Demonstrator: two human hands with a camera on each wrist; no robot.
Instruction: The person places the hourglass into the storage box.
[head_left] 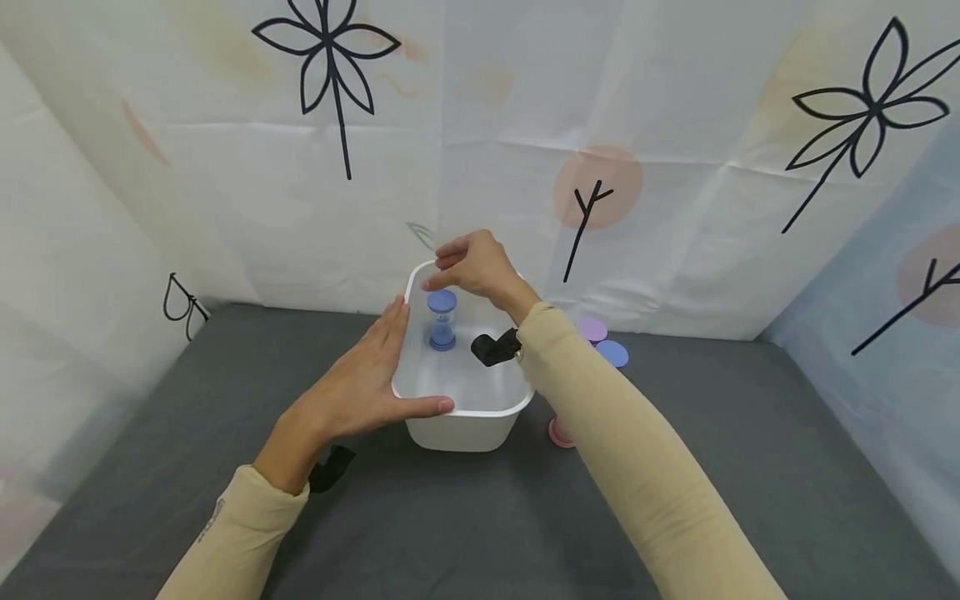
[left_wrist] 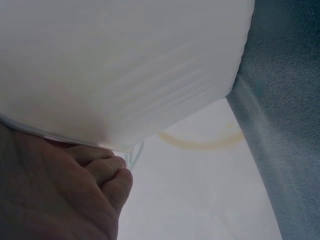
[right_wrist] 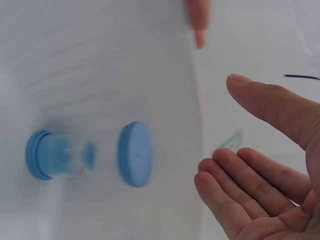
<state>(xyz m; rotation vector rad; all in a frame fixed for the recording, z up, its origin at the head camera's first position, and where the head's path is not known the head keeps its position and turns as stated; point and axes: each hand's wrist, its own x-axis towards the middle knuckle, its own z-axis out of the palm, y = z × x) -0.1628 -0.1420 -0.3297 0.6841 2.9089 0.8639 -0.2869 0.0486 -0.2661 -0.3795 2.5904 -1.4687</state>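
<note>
Inside a white plastic tub (head_left: pixel 468 433), a blue-capped hourglass (head_left: pixel 442 302) stands upright near the left wall. Above it hovers my right hand (head_left: pixel 480 271), fingers extended and thumb apart. The right wrist view shows a gap between that hand and the hourglass's blue cap (right_wrist: pixel 136 154), with nothing in the palm. My left hand (head_left: pixel 356 387) rests against the tub's left side. Its fingers lie straight along the rim, and the thumb stretches over the front rim. From below, the left wrist view shows its fingers (left_wrist: pixel 112 182) at the tub's edge.
To the tub's right, partly behind my right sleeve, are a purple round top (head_left: pixel 592 328), a blue round top (head_left: pixel 612 354) and a pink round piece (head_left: pixel 559 433). Dark grey cloth (head_left: pixel 420 533) covers the table. A patterned white curtain (head_left: pixel 495 167) hangs close behind the tub.
</note>
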